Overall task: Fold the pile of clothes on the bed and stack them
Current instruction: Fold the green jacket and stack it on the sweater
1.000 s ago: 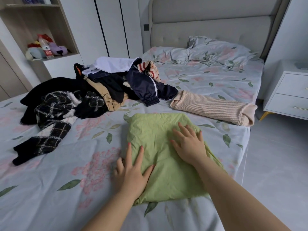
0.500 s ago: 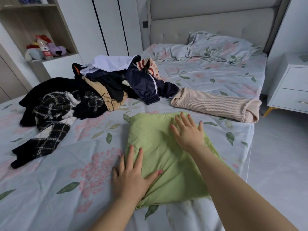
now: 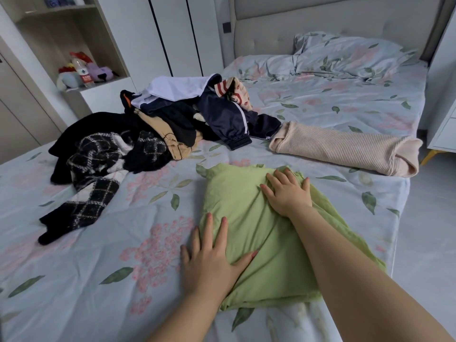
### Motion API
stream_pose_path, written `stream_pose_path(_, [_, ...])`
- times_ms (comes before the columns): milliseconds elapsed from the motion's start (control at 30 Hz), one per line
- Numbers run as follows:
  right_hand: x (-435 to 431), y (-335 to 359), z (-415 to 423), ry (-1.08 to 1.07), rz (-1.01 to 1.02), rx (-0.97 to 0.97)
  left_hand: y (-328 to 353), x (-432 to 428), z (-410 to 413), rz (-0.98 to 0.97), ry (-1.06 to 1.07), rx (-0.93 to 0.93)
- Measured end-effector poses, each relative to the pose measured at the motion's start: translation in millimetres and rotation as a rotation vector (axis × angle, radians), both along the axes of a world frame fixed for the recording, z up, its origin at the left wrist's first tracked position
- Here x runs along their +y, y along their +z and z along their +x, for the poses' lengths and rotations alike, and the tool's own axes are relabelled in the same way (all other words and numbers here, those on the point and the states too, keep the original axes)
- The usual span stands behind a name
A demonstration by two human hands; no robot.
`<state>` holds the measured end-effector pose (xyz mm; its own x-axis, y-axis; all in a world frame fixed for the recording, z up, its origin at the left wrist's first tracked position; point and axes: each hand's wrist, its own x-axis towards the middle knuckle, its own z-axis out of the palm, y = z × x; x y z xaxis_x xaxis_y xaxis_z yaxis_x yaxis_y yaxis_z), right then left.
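Observation:
A folded light-green garment [image 3: 249, 218] lies flat on the floral bedsheet [image 3: 98, 255] in front of me. My left hand [image 3: 209, 262] rests flat on its near left edge, fingers straight and spread. Farther up, my right hand [image 3: 287, 191] presses flat on its far right part. A jumbled pile of unfolded clothes [image 3: 158, 124], dark, checked, tan and white, sits at the left middle of the bed. A folded beige ribbed garment [image 3: 345, 148] lies beyond the green one, near the bed's right edge.
A floral pillow [image 3: 345, 55] lies at the padded headboard [image 3: 320, 23]. A white nightstand [image 3: 444, 114] stands right of the bed, with grey floor [image 3: 429, 218] below it. A shelf unit [image 3: 81, 75] with plush toys stands to the left.
My right hand slid up the green garment toward its far edge. My left hand shifted slightly toward me along the left edge. The view moved a little closer.

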<state>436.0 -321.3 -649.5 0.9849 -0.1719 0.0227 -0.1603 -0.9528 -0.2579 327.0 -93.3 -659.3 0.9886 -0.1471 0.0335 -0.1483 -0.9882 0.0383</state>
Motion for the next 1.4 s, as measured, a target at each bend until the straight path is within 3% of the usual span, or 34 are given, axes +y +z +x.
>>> stream_pose_path(233, [-17,12,-13,0.009,-0.047,-0.137,22,1,22,-0.088,-0.070,0.010])
stream_pose_path(500, [-45,-4,-32,0.029,0.008,-0.019,38,-49,124,0.005,-0.171,-0.010])
stream_pose_path(800, [-44,-14,-22,-0.004,-0.006,0.015,-3,-57,147,0.069,-0.126,-0.014])
stream_pose_path(933, [-48,-5,-25,0.039,0.037,0.046,3,-54,141,0.031,-0.153,-0.039])
stream_pose_path(1100, [-51,28,-43,0.012,0.051,-0.041,32,-39,110,-0.243,-0.221,-0.086])
stream_pose_path(1233, [-20,45,-82,0.148,0.082,-0.120,36,-7,59,-0.133,-0.290,0.056])
stream_pose_path(1400, [34,25,-124,0.265,0.203,0.160,26,12,25,-0.033,-0.322,0.185])
